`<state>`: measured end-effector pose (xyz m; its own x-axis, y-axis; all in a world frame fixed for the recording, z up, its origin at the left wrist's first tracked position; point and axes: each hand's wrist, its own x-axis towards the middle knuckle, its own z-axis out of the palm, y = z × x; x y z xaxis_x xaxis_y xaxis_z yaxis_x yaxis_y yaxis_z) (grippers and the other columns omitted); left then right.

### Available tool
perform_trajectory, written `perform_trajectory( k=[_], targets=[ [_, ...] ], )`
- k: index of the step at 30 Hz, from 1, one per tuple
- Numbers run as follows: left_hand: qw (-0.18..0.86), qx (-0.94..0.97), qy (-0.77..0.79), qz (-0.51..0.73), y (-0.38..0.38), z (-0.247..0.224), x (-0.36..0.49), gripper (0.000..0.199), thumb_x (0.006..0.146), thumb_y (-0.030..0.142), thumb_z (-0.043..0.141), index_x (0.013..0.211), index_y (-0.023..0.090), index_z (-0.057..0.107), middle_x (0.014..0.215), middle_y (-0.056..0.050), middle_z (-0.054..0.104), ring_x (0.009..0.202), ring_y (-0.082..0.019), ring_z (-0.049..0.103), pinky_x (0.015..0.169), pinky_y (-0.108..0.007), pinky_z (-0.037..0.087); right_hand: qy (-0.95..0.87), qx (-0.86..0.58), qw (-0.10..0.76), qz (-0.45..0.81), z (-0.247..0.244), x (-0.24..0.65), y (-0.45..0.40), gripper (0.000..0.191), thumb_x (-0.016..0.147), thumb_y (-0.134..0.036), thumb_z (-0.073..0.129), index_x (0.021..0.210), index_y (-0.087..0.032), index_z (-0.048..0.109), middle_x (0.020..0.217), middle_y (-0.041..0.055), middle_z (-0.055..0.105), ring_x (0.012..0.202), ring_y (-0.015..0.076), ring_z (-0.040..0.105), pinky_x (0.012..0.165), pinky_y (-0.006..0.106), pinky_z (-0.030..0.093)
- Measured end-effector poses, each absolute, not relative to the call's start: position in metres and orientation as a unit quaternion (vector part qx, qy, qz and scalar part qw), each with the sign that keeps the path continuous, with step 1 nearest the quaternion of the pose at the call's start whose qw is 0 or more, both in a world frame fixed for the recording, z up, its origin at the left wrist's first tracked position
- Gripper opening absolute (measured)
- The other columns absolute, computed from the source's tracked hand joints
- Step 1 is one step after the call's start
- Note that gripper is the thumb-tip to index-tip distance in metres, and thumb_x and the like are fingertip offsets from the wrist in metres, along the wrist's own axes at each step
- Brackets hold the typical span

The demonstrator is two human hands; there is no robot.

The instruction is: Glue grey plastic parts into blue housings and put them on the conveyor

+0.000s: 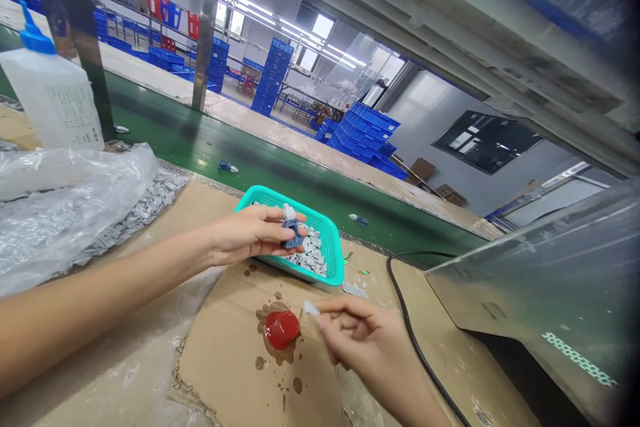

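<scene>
My left hand [255, 232] is closed on a small dark blue plastic part [294, 235], with a white piece [289, 211] at its upper end. It is held over a turquoise basket [334, 260] full of small white and grey pieces [314, 248]. Between thumb and forefinger, my right hand [363, 333] pinches a small pale white piece [311, 309]. Just left of that piece, a glossy red round object [282, 329], cup- or cap-like, sits on stained cardboard [235, 360]. Dark wet spots surround it.
Beyond the basket runs a green conveyor belt [280, 167] carrying a few blue-and-white parts [227, 166]. At left are a squeeze bottle [55, 87] and clear plastic bag [65, 207] over grey pieces. A black cable [407, 320] and clear panel [540, 293] stand at right.
</scene>
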<state>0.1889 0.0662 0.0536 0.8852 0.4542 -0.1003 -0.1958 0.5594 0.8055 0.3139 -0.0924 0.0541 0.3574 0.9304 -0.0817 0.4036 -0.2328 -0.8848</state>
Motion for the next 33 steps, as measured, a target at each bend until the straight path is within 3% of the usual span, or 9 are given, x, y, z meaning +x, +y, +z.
perform_trajectory(
  k=[5,8,10,13,16,18,25,33],
  targets=[
    [0.836,0.48,0.167,0.205,0.063,0.049,0.19,0.023,0.065,0.014,0.066,0.087,0.018,0.061,0.086,0.0,0.057,0.07,-0.008,0.057,0.069,-0.022,0.046,-0.438,-0.676,0.489,0.334,0.07,0.315,-0.088,0.012,0.064,-0.025,0.065,0.069,-0.015,0.063,0.043,-0.0048,0.046,0.035,0.0059,0.041,0.035,0.018,0.032],
    [0.81,0.518,0.183,0.205,0.059,0.048,0.191,0.023,0.06,0.02,0.071,0.082,0.017,0.063,0.079,0.003,0.054,0.052,-0.001,0.046,0.048,-0.014,0.039,-0.464,-0.642,0.524,0.313,0.071,0.319,-0.082,0.009,0.066,-0.024,0.065,0.07,-0.016,0.064,0.05,-0.0039,0.048,0.036,0.0053,0.04,0.035,0.02,0.034],
    [0.811,0.524,0.178,0.191,0.056,0.049,0.191,0.023,0.058,0.02,0.072,0.078,0.016,0.061,0.079,0.003,0.056,0.047,0.0,0.043,0.041,-0.013,0.033,-0.479,-0.614,0.56,0.282,0.07,0.323,-0.076,0.008,0.065,-0.024,0.066,0.07,-0.017,0.064,0.064,-0.001,0.053,0.039,0.0054,0.043,0.038,0.022,0.038],
    [0.827,0.501,0.179,0.183,0.051,0.051,0.192,0.022,0.06,0.017,0.07,0.079,0.016,0.06,0.085,0.0,0.061,0.058,-0.004,0.052,0.051,-0.015,0.041,-0.481,-0.584,0.598,0.265,0.069,0.326,-0.064,0.008,0.063,-0.024,0.067,0.068,-0.018,0.065,0.082,0.0031,0.055,0.055,0.0104,0.054,0.049,0.027,0.048],
    [0.854,0.464,0.157,0.174,0.049,0.052,0.193,0.013,0.072,0.016,0.059,0.085,0.013,0.062,0.09,-0.005,0.063,0.08,-0.01,0.058,0.075,-0.02,0.046,-0.468,-0.583,0.61,0.264,0.069,0.328,-0.054,0.008,0.063,-0.024,0.068,0.068,-0.018,0.067,0.083,0.0044,0.058,0.072,0.0155,0.057,0.057,0.027,0.052],
    [0.863,0.447,0.156,0.176,0.048,0.051,0.194,0.016,0.077,0.01,0.051,0.087,0.012,0.062,0.094,-0.006,0.063,0.087,-0.011,0.059,0.081,-0.022,0.045,-0.47,-0.589,0.605,0.258,0.069,0.328,-0.049,0.008,0.064,-0.024,0.067,0.068,-0.017,0.067,0.083,0.0049,0.061,0.076,0.0168,0.057,0.061,0.028,0.053],
    [0.856,0.438,0.163,0.22,0.047,0.046,0.197,0.015,0.074,0.003,0.052,0.084,0.011,0.061,0.095,-0.008,0.063,0.087,-0.013,0.061,0.083,-0.023,0.047,-0.487,-0.639,0.564,0.193,0.065,0.326,-0.044,0.005,0.065,-0.019,0.064,0.068,-0.017,0.067,0.081,0.0056,0.066,0.087,0.02,0.058,0.08,0.035,0.048],
    [0.812,0.496,0.179,0.251,0.045,0.044,0.195,0.016,0.067,0.011,0.062,0.083,0.014,0.061,0.093,-0.003,0.061,0.08,-0.012,0.06,0.081,-0.025,0.046,-0.496,-0.638,0.557,0.19,0.063,0.323,-0.041,0.006,0.064,-0.018,0.063,0.067,-0.018,0.068,0.08,0.0055,0.067,0.085,0.0199,0.06,0.076,0.033,0.05]
  ],
)
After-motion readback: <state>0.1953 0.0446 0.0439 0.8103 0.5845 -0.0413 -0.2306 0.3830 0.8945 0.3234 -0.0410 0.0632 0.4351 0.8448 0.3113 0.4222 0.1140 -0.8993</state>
